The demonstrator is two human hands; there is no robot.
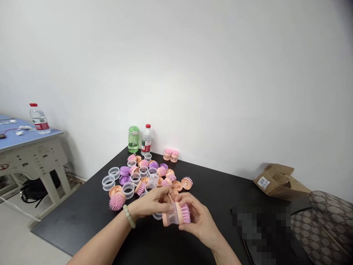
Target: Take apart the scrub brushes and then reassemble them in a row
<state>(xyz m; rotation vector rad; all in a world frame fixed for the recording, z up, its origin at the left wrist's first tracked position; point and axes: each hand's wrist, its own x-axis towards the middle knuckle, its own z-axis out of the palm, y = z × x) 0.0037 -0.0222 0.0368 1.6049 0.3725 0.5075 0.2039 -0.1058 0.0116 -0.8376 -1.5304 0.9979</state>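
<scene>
My left hand [154, 201], with a pale green bead bracelet on the wrist, grips the clear middle and orange end of a brush [173, 217]. My right hand [197, 217] holds the same brush by its pink bristle end. The brush lies sideways between both hands, above the black table [215, 206]. Behind my hands, several clear rings [108, 182], orange discs [178, 185] and pink or purple bristle heads [117, 201] are spread over the table. Two pink-bristled brushes [174, 156] stand together near the wall.
A green container [134, 140] and a water bottle [146, 140] stand at the table's back corner. Brown packaging [278, 182] and a patterned fabric item [328, 221] are on the right. At the left, a blue desk [24, 138] holds another bottle [40, 119].
</scene>
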